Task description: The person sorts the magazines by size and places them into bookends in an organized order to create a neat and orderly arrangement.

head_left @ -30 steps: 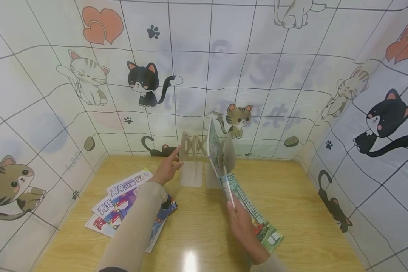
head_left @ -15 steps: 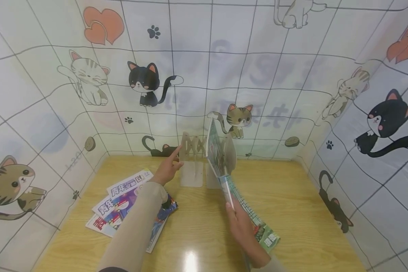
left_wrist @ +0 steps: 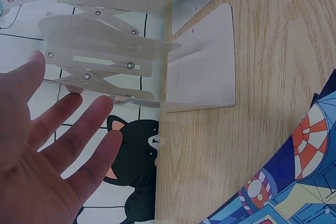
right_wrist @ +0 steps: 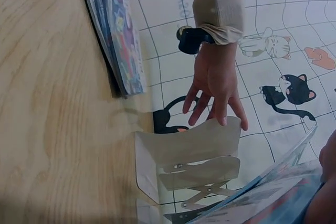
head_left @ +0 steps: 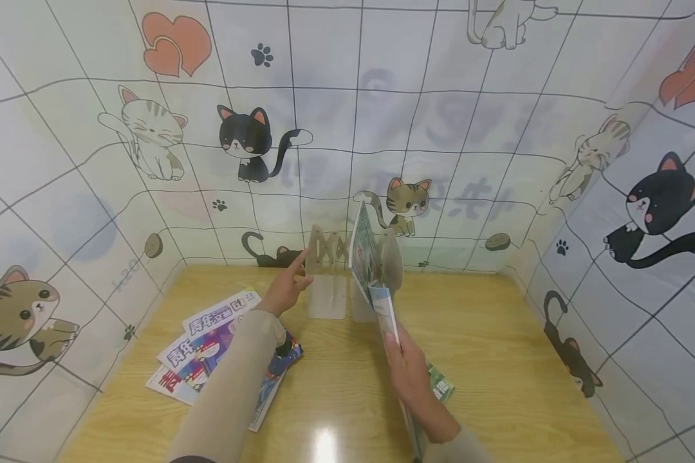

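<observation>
My left hand (head_left: 282,290) reaches to the left panel of a whitish folding bookend (head_left: 327,296), its fingers nearly straight. In the left wrist view, the fingertips rest right at the panel's outer edge. My right hand (head_left: 410,376) grips a thin magazine (head_left: 385,316) along its pale edge, thumb on the near side. It stands nearly upright, slanting from the bookend's right side toward me, and a green corner shows behind the hand. Another magazine (head_left: 361,247) stands in the bookend, overlapped by the held one. The right wrist view shows the bookend's crossed metal links (right_wrist: 210,188).
Several fanned magazines (head_left: 208,334) with purple and blue covers lie on the wooden table (head_left: 486,334) at the left, partly under my left forearm. A cat-printed sheet (head_left: 324,128) rises behind the table and along both sides.
My right hand has turned the held magazine more upright, so its green cover has swung out of sight except for a corner. The left hand has stayed at the bookend.
</observation>
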Motion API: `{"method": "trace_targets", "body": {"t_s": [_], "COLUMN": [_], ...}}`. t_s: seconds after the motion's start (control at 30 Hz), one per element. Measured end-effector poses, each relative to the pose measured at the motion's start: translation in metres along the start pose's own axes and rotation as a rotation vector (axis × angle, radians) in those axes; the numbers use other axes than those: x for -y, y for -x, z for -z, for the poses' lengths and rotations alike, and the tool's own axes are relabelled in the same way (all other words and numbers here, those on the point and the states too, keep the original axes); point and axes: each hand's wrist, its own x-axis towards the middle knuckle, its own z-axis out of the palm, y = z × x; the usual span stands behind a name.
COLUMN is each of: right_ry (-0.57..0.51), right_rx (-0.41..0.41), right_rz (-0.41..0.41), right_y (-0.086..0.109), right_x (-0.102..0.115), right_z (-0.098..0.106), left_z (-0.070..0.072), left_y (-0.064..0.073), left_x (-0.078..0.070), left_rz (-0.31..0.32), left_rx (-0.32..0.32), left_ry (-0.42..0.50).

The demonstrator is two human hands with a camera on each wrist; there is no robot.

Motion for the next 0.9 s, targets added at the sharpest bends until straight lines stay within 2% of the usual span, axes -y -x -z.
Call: {"method": "trace_targets", "body": {"t_s": [0.23, 0.47, 0.63, 0.9], "right_ry": [-0.09, -0.099, -0.12, -0.121], "right_rx": [-0.009, -0.045, -0.049, -0.059], "right_rz": [0.021, 0.131, 0.185, 0.21], "right_y": [-0.007, -0.008, -0.01, -0.012], "right_x": [0.009, 0.041, 0.04, 0.033], "right_z": [0.0, 0.005, 0.004, 0.004], "left_z": [0.0, 0.0, 0.0, 0.001], "left_y": [-0.001, -0.001, -0.001, -0.001], "left_x": [0.0, 0.0, 0.001, 0.002], "left_rz": [0.007, -0.003, -0.003, 0.002], "left_rx": [0.003, -0.004, -0.005, 0.002], "left_ry": [0.002, -0.01, -0.007, -0.007]}}
